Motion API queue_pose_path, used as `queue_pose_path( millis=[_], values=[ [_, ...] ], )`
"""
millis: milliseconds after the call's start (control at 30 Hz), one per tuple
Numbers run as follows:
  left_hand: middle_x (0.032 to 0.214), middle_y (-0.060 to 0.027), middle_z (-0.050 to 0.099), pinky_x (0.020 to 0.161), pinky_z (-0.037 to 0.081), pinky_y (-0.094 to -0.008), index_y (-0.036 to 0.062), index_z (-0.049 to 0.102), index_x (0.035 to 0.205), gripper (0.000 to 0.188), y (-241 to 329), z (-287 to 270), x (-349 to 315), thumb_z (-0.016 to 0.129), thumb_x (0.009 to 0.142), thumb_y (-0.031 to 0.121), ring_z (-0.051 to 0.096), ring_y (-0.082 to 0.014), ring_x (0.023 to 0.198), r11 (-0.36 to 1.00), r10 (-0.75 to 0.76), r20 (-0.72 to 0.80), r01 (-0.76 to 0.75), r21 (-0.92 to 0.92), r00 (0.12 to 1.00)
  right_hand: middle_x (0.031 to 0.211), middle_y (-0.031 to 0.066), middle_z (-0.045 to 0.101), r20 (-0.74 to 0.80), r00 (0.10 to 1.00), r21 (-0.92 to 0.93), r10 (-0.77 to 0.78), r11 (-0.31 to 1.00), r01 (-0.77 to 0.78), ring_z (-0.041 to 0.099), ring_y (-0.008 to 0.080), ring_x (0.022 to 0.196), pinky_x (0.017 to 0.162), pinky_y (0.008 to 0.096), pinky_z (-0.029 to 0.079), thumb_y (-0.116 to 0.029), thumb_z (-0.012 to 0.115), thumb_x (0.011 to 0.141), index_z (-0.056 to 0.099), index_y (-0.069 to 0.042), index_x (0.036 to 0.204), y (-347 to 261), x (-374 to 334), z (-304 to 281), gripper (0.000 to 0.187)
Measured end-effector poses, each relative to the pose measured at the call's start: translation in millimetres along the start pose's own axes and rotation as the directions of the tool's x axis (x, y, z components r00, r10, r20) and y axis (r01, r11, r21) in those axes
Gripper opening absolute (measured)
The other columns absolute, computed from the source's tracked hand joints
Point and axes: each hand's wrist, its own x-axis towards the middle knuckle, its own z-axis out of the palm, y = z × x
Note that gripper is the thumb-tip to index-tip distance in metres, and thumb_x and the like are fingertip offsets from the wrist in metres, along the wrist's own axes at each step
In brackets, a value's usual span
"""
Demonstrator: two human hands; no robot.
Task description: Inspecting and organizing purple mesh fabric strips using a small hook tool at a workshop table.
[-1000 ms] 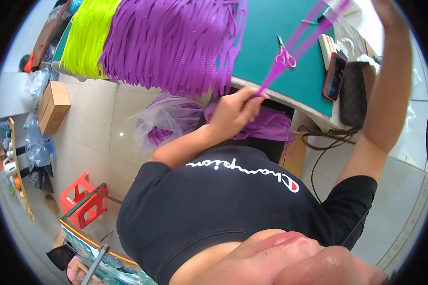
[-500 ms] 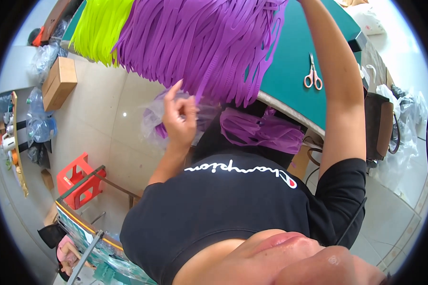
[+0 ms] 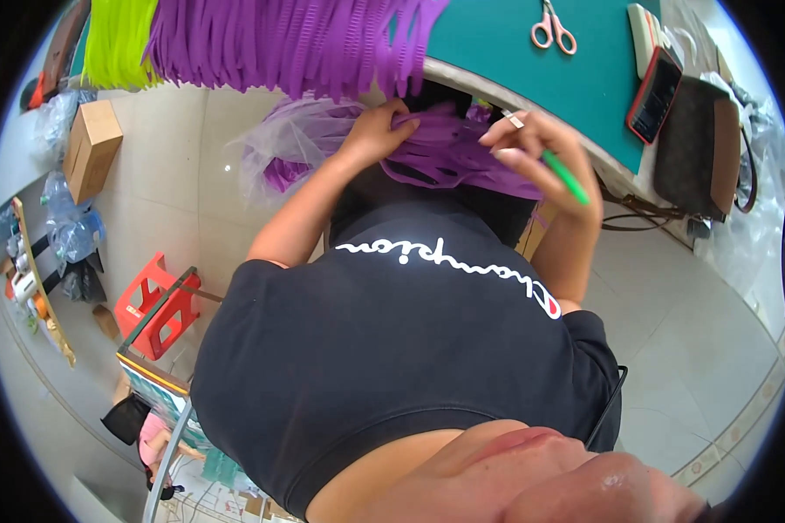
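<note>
My left hand [image 3: 377,135] is above my lap, fingers closed on a purple rubber strap [image 3: 423,129] that is smeared by motion. Facing it, my right hand [image 3: 549,161] holds a slim green stick-like tool [image 3: 565,177] slanting back across the palm; its working end I cannot make out. A heap of loose purple straps [image 3: 488,179] lies across my lap under both hands. Along the near table edge hang many more purple straps [image 3: 296,44], side by side, with lime-green straps [image 3: 118,44] to their left.
On the green-topped table [image 3: 488,52] lie pink-handled scissors [image 3: 555,35] and a phone [image 3: 654,94] near the right corner. A brown bag [image 3: 702,148] hangs beside it. A clear plastic bag of purple straps [image 3: 283,148] is left of my lap. A red stool [image 3: 157,305] stands left.
My right hand has come back from the far table down to my lap, now showing the green tool. My left hand has moved right and closed on a strap. The view has shifted.
</note>
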Motion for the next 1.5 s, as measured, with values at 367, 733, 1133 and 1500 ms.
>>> queue_pose_path(
  millis=[367,733,1133,1500],
  values=[
    [0.114,-0.014,0.066,0.096,0.048,-0.0327,-0.0007,0.056,0.124,0.046,124,-7,-14,0.073,0.083,0.012,0.059,-0.018,0.113,0.385,0.266,0.127,0.016,-0.923,0.956,0.116,0.0176,0.06,-0.515,0.797,-0.234,-0.317,0.946,0.225,0.063,0.021,0.094,0.085,0.032,0.049,-0.016,0.08,0.08,0.036,-0.008,0.084,54,-42,54,0.044],
    [0.127,-0.017,0.06,0.093,0.051,-0.0366,-0.0005,0.052,0.128,0.046,123,-20,-18,0.061,0.096,0.032,0.062,-0.022,0.109,0.254,0.065,0.171,0.15,-0.956,0.983,0.094,0.015,0.061,-0.745,0.663,0.208,-0.072,0.919,0.334,0.058,0.0135,0.063,0.065,0.027,0.051,0.007,0.058,0.092,0.035,-0.009,0.078,59,-40,42,0.031],
    [0.131,-0.0124,0.054,0.102,0.043,-0.0337,0.003,0.042,0.138,0.042,135,6,-19,0.038,0.105,0.029,0.055,-0.0195,0.118,0.104,0.018,0.074,0.071,-0.992,0.997,0.103,0.0136,0.061,-0.616,0.629,-0.432,-0.475,0.871,0.234,0.059,0.0144,0.082,0.076,0.0256,0.048,0.0,0.073,0.083,0.038,-0.008,0.083,51,-18,72,0.037],
    [0.091,0.0018,0.059,0.077,0.045,-0.0226,0.0026,0.053,0.128,0.031,137,-22,-36,0.045,0.105,0.022,0.051,-0.0036,0.089,0.641,0.377,0.108,-0.175,-0.747,0.92,0.124,0.0152,0.058,-0.229,0.968,0.796,-0.103,0.553,0.247,0.058,0.024,0.115,0.098,0.0394,0.046,-0.021,0.064,0.089,0.052,-0.003,0.117,72,-24,53,0.035]
  ],
)
